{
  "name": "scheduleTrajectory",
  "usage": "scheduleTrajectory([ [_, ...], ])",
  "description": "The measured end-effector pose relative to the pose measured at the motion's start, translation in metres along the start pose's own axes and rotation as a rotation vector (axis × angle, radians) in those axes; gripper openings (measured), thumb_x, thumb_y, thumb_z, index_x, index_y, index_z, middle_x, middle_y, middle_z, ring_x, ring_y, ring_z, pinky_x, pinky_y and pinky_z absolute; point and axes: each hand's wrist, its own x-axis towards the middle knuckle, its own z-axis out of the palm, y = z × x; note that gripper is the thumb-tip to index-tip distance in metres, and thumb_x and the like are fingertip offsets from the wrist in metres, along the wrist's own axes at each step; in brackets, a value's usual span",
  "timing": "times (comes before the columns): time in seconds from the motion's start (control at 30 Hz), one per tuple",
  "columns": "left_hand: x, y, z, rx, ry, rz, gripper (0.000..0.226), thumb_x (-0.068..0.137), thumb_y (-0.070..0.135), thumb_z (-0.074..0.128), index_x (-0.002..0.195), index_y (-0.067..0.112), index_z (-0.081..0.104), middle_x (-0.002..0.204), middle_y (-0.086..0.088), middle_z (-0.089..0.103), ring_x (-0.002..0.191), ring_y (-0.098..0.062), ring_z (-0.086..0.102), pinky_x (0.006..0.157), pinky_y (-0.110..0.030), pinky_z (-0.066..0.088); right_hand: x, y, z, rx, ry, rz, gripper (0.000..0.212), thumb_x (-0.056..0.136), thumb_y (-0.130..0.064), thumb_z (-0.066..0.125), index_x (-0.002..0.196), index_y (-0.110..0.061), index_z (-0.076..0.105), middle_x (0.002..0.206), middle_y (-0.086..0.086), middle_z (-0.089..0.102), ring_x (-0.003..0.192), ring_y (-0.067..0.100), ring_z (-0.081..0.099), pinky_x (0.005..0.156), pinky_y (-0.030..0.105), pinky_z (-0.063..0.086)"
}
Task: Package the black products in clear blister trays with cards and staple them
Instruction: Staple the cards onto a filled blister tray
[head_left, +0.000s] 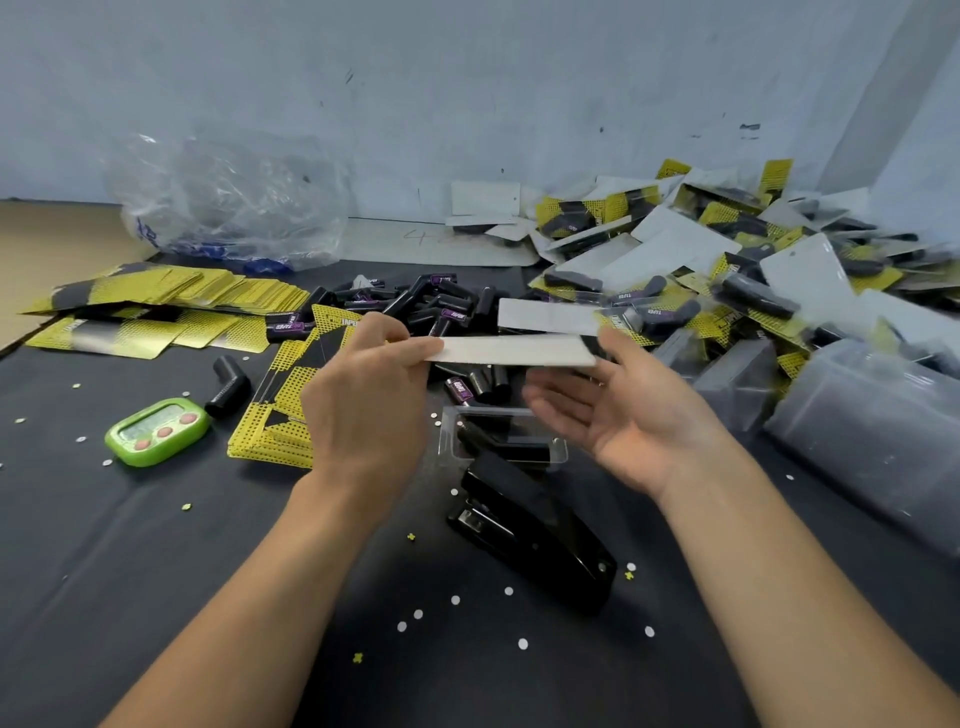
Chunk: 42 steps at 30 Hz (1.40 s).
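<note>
Head view, tabletop: a dark tabletop (156, 571) sprinkled with small paper punch-outs.
Card: one card (514, 351), plain white side up, is held roughly level in the air near the centre of the view.
Left grip: the left grip (363, 400) pinches the card's 9 o'clock end between thumb and fingertips.
Right grip: the right grip (623, 415) is palm up with its fingers spread and relaxed at the card's 3 o'clock end. Whether the card touches it cannot be told.
Blister tray: a clear blister tray (561, 451) lies on the tabletop at 6 o'clock from the card, between the two wrists.
Black product: one black product (514, 447) already sits inside that tray.
Stapler: a black stapler (535, 535) lies just beside the tray, at its 6 o'clock.
Supplies: loose black products (441, 301) are heaped at 12 o'clock from the card, and yellow card stacks (280, 415) lie at 9 o'clock.
Finished packs: a tumbled heap of finished packs (727, 260) fills the 2 o'clock area.
Other things: a green timer (156, 431) sits at 8 o'clock and a crumpled plastic bag (228, 202) at 10 o'clock.
Step in hand: most likely the card is about to be joined to the loaded tray.
Doing it well: steady the free end with the right grip. Check which face should show. Square the card's edges to the tray rim before letting go.
Risk: a skewed card would leave the staple missing the rim, and a knocked tray could tip its product out.
</note>
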Motion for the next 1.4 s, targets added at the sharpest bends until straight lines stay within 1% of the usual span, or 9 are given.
scheduleTrajectory([
  [0.07, -0.002, 0.000, 0.001, 0.001, 0.050, 0.107, 0.018, 0.088, 0.008, 0.079, 0.094, 0.024, 0.085, 0.089, 0.003, 0.071, 0.073, -0.025, 0.066, 0.054, -0.033, 0.047, -0.001, -0.003, -0.002, -0.068, 0.022, 0.018, 0.052, 0.105, -0.045, 0.050, 0.120, 0.003, 0.064, 0.102, 0.025, 0.075, 0.078, 0.031, 0.077, 0.059, 0.033, 0.063],
  [0.17, 0.000, 0.001, 0.000, -0.117, 0.038, 0.181, 0.024, 0.085, 0.007, 0.082, 0.106, 0.020, 0.083, 0.094, 0.002, 0.073, 0.079, -0.022, 0.067, 0.063, -0.034, 0.053, -0.002, -0.002, -0.002, -0.262, 0.090, -0.051, 0.024, 0.101, -0.010, 0.061, 0.118, 0.007, 0.064, 0.087, 0.021, 0.075, 0.060, 0.022, 0.074, 0.050, 0.025, 0.058],
  [0.3, 0.002, 0.001, 0.003, -0.156, -0.344, -0.130, 0.058, 0.090, 0.034, 0.078, 0.144, 0.034, 0.058, 0.112, 0.020, 0.061, 0.097, -0.009, 0.060, 0.090, -0.029, 0.047, 0.002, -0.006, -0.011, -0.501, 0.292, -0.247, 0.022, 0.097, 0.008, 0.054, 0.112, -0.006, 0.065, 0.103, 0.022, 0.069, 0.049, 0.015, 0.069, 0.045, 0.021, 0.052],
  [0.57, 0.003, -0.005, 0.005, -0.128, -0.940, -0.075, 0.049, 0.087, 0.050, 0.078, 0.133, 0.043, 0.065, 0.143, 0.015, 0.059, 0.126, -0.014, 0.057, 0.097, -0.024, 0.042, -0.010, -0.020, -0.047, -0.710, 0.350, -0.398, 0.029, 0.096, 0.004, 0.058, 0.100, -0.022, 0.071, 0.105, 0.009, 0.070, 0.071, 0.019, 0.071, 0.046, 0.022, 0.051],
  [0.77, 0.007, -0.011, 0.003, -0.158, -0.846, -0.040, 0.056, 0.081, 0.013, 0.084, 0.127, 0.042, 0.070, 0.149, 0.020, 0.051, 0.134, -0.011, 0.050, 0.103, -0.021, 0.032, -0.026, -0.018, -0.076, -0.892, 0.403, -0.430, 0.028, 0.087, -0.004, 0.072, 0.097, -0.030, 0.075, 0.094, 0.004, 0.076, 0.087, 0.029, 0.073, 0.070, 0.047, 0.060],
  [0.9, 0.006, -0.006, 0.002, -0.187, -0.692, -0.054, 0.042, 0.082, 0.008, 0.077, 0.102, 0.045, 0.078, 0.132, 0.023, 0.063, 0.117, -0.005, 0.059, 0.093, -0.015, 0.037, -0.033, -0.017, -0.085, -0.944, 0.357, -0.377, 0.028, 0.079, -0.003, 0.078, 0.086, -0.030, 0.080, 0.088, -0.001, 0.079, 0.083, 0.024, 0.075, 0.075, 0.045, 0.062],
  [1.1, 0.004, 0.002, 0.001, -0.219, -0.843, -0.034, 0.022, 0.084, 0.018, 0.085, 0.086, 0.040, 0.083, 0.104, 0.018, 0.073, 0.098, -0.007, 0.066, 0.088, -0.025, 0.053, -0.035, -0.006, -0.084, -1.066, 0.324, -0.308, 0.024, 0.073, -0.016, 0.078, 0.082, -0.038, 0.079, 0.079, -0.009, 0.077, 0.079, 0.018, 0.074, 0.070, 0.038, 0.061],
  [1.27, 0.006, 0.003, 0.000, -0.168, -0.940, -0.002, 0.044, 0.085, -0.004, 0.069, 0.082, 0.038, 0.083, 0.110, 0.022, 0.070, 0.099, 0.000, 0.065, 0.072, -0.003, 0.046, -0.033, -0.007, -0.083, -1.050, 0.363, -0.307, 0.022, 0.075, -0.014, 0.076, 0.077, -0.036, 0.079, 0.074, -0.006, 0.077, 0.077, 0.021, 0.074, 0.071, 0.042, 0.061],
  [1.4, 0.005, 0.003, 0.003, -0.187, -0.922, -0.062, 0.037, 0.089, 0.004, 0.072, 0.077, 0.037, 0.083, 0.096, 0.013, 0.074, 0.085, -0.017, 0.071, 0.073, -0.033, 0.059, -0.034, -0.004, -0.082, -1.027, 0.259, -0.182, 0.010, 0.080, -0.009, 0.072, 0.074, -0.015, 0.077, 0.074, 0.005, 0.076, 0.070, 0.021, 0.068, 0.064, 0.037, 0.053],
])
